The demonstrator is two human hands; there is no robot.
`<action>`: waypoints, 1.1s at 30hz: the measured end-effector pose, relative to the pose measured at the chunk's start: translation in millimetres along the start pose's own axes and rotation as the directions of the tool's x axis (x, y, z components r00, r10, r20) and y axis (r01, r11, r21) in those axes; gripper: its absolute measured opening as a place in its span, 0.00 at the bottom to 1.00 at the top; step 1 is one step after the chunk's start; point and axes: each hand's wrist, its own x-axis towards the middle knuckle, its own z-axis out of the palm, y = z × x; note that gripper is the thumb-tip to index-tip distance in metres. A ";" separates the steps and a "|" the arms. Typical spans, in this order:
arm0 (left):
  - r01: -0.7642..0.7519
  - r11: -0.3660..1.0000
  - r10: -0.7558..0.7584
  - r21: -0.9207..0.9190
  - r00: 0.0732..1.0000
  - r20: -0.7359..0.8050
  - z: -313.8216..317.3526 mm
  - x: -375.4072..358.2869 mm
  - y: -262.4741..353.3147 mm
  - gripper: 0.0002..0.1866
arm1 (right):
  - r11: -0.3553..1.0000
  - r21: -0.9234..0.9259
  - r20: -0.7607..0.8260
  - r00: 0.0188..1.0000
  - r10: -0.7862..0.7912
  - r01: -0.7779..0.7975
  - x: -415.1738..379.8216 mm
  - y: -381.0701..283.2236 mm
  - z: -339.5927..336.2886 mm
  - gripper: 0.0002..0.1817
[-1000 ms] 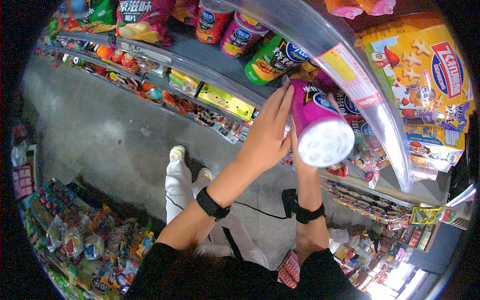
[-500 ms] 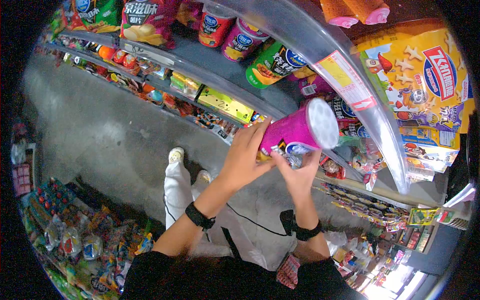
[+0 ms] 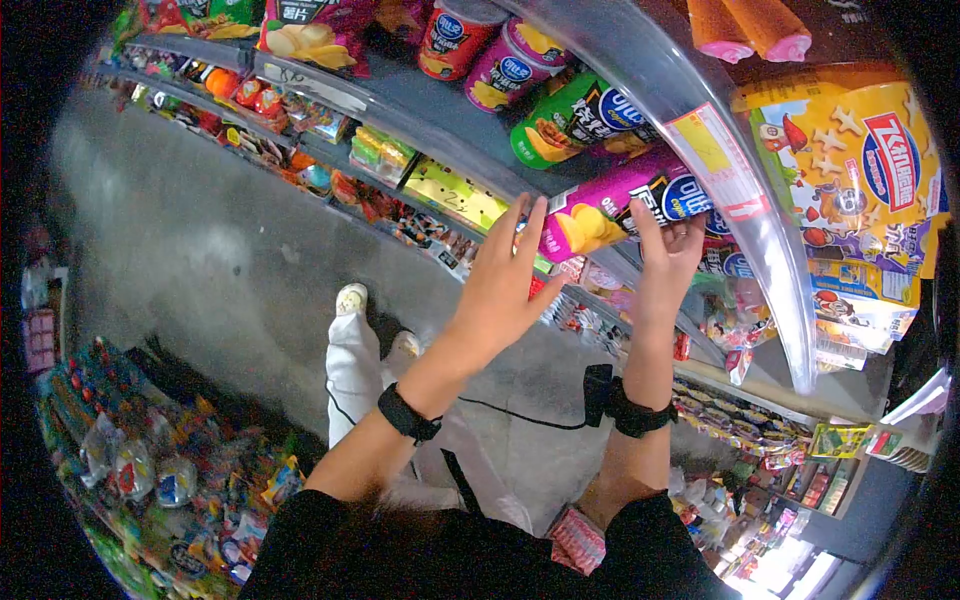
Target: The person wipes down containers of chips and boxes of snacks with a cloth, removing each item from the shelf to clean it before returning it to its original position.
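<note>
Your right grip (image 3: 668, 255) holds the purple potato-chip canister (image 3: 600, 215) near its top; your left grip (image 3: 495, 290) spreads wide at its base. Likely light, smooth, dentable: support both ends.

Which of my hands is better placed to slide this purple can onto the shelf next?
Probably the left hand: it's at the chip-picture end of the purple can, so it could push. The right hand is at the logo end, seemingly better suited to steadying.

purple, yellow-printed canister (image 3: 617, 207) | tilted onto its side | at shelf (image 3: 440, 108) edge
</note>
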 end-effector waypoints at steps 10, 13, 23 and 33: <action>0.086 0.951 -0.085 -0.296 0.996 0.018 15.0 9.6 14.2 0.37 | 0.998 -0.023 -0.050 0.997 -0.060 0.059 13.5 -7.9 -1.2 0.27; 0.108 0.956 -0.109 -0.272 0.994 0.009 25.1 12.6 12.7 0.38 | 0.997 -0.032 -0.038 0.997 -0.072 0.070 16.7 -4.7 -1.3 0.26; -0.040 0.994 0.035 -0.104 0.998 -0.047 47.5 30.6 19.9 0.35 | 0.994 -0.081 -0.101 0.991 -0.084 0.076 34.4 28.0 6.4 0.33; -0.035 0.996 0.028 -0.086 0.997 -0.078 49.2 48.0 5.7 0.35 | 0.985 -0.138 -0.109 0.986 -0.123 0.108 35.0 30.5 16.4 0.40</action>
